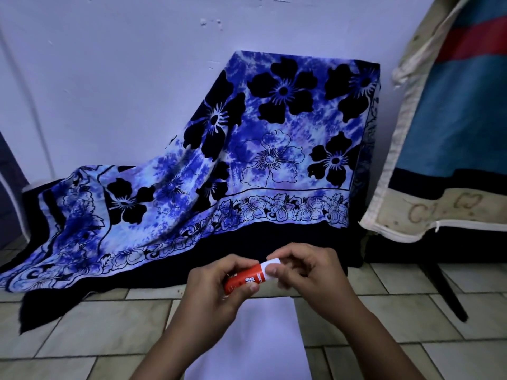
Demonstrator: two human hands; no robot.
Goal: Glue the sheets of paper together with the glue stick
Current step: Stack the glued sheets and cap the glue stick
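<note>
Floral cloth behind glue stick; paper on tiled floor below.

Beyond your grip, a blue-and-white tie-dyed cloth printed with black flowers drapes over something boxy against the plain pale wall. It spills left onto the beige tiled floor. Up and right of your grip leans a stained, cream-edged mattress with blue and red stripes. The light is dim and bluish.
</note>
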